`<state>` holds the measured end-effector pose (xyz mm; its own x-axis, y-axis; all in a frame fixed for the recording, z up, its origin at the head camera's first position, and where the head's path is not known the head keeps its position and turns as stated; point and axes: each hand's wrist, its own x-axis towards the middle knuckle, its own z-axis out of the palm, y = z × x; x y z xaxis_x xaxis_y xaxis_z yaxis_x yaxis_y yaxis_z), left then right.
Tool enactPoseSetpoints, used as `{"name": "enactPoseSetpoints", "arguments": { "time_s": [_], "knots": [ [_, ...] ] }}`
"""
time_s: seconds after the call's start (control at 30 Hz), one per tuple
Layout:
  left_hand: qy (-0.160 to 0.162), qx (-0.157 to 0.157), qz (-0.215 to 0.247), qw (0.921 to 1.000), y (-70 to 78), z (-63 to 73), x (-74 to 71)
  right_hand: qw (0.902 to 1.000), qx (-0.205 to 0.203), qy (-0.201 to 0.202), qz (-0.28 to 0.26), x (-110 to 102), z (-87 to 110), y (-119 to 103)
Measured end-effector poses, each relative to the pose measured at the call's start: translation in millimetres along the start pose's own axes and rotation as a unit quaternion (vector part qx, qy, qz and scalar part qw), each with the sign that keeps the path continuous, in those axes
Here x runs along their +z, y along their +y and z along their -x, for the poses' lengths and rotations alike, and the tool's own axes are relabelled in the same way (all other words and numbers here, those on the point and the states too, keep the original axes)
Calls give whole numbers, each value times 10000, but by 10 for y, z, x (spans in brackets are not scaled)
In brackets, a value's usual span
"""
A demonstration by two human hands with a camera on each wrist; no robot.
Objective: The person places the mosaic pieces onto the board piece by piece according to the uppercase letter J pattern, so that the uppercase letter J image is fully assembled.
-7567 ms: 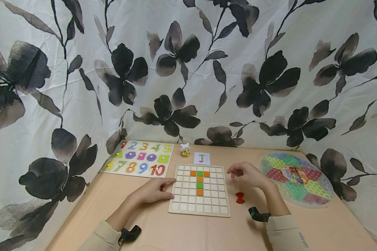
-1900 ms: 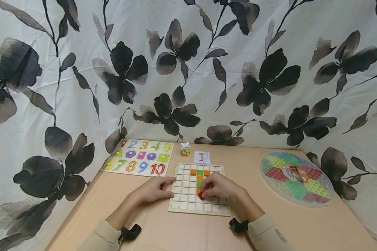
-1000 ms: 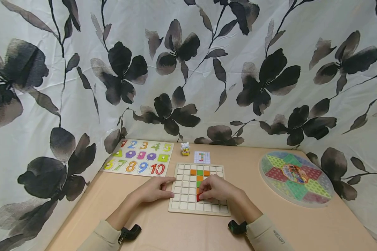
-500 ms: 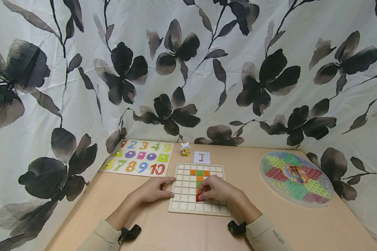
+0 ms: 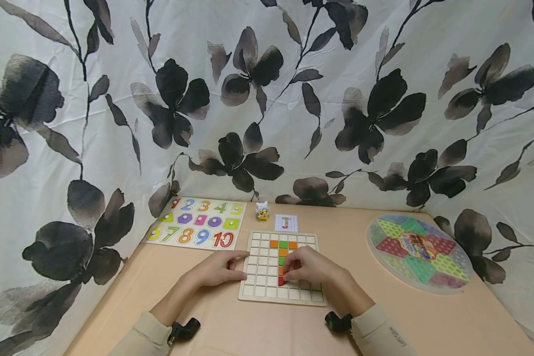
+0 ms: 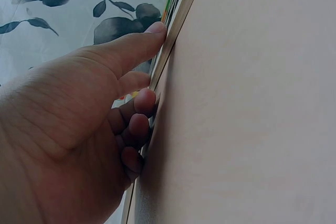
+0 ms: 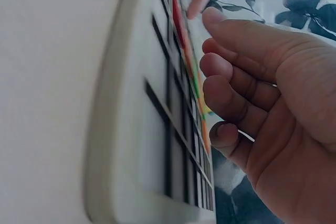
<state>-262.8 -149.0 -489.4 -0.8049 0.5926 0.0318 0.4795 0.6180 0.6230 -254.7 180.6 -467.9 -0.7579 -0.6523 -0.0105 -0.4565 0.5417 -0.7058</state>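
A wooden grid board lies in front of me. Orange and green squares form a T shape on it. At the stem's lower end sits a red piece, partly covered by my right hand. In the right wrist view, the fingers of that hand are loosely bent, with a gap between them and the red piece. My left hand rests thumb and index finger against the board's left edge; the left wrist view shows its thumb touching the rim.
Behind the board lies a small pattern card, with a toy figure beside it. A number puzzle board is at the back left. A round, colourful star-patterned board lies to the right. A floral curtain hangs behind the table.
The red piece, earlier on the table right of the board, was carried over by my right hand and now sits below the lowest orange square. My right fingers have shifted slightly off it.
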Motion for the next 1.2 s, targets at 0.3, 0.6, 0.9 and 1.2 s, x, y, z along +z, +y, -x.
{"name": "enactPoseSetpoints", "arguments": {
  "time_s": [0.3,0.6,0.9,1.2],
  "knots": [
    [28,62,-12,10000,-13,-13,8,9959,522,732,-142,-242,278,41],
    [19,69,90,9999,-3,-5,3,9904,766,1151,4,-597,582,262],
    [16,16,102,9999,2,0,7,9947,480,905,55,-833,752,408],
    [38,52,-10,10000,-5,-5,7,9967,731,360,-67,-904,883,465]
  ]
}}
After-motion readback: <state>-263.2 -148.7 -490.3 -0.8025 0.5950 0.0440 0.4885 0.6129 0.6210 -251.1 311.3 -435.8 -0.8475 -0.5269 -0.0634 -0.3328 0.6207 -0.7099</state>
